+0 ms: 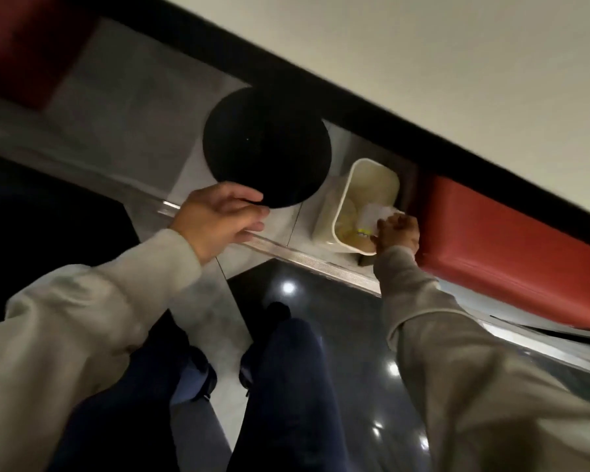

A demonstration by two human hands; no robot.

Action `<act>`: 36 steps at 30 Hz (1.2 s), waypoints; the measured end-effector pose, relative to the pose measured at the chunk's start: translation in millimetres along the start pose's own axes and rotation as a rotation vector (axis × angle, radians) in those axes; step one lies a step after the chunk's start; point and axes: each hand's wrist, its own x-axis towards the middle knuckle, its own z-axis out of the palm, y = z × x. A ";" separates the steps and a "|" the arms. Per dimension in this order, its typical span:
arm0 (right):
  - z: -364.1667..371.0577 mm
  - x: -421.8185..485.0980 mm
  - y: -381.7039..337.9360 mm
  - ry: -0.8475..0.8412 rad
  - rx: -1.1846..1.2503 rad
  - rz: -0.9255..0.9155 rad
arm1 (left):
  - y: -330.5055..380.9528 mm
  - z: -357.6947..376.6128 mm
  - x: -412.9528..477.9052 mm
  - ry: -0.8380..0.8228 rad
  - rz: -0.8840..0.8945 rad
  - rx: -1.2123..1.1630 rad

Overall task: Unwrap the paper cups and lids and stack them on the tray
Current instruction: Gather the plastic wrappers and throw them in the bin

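My left hand [223, 219] holds a round black tray [267, 146] by its near rim, thumb on top and fingers under it. My right hand [398, 233] grips a crumpled clear plastic wrapper [377, 214] at the rim of a cream waste bin [354, 172] on the floor. Some yellowish rubbish lies inside the bin. No paper cups or lids are in view.
The bin stands in a recess under a dark counter edge [355, 100], between red panels [511, 247]. A metal step edge [321, 265] runs in front of it. My legs [286, 386] stand on a glossy dark floor.
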 end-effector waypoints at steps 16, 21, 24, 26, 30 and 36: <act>2.7 -113.5 -71.9 -0.542 -0.147 -0.042 | 12.7 -19.0 -8.6 0.103 -0.055 0.012; -3.3 -237.2 -141.3 -0.813 -0.255 -0.284 | 58.6 -47.8 -66.8 0.123 -0.048 0.063; -2.5 -303.0 -183.4 -0.935 -0.273 -0.425 | 88.6 -76.1 -109.8 0.201 0.006 0.074; 0.1 -346.6 -210.9 -1.010 -0.240 -0.468 | 108.0 -98.3 -139.7 0.274 0.048 0.053; 18.5 -414.6 -243.9 -1.155 -0.255 -0.568 | 131.9 -142.9 -188.0 0.486 0.117 -0.057; 71.0 -497.8 -265.0 -1.247 -0.333 -0.709 | 130.5 -216.2 -253.2 0.927 0.205 -0.209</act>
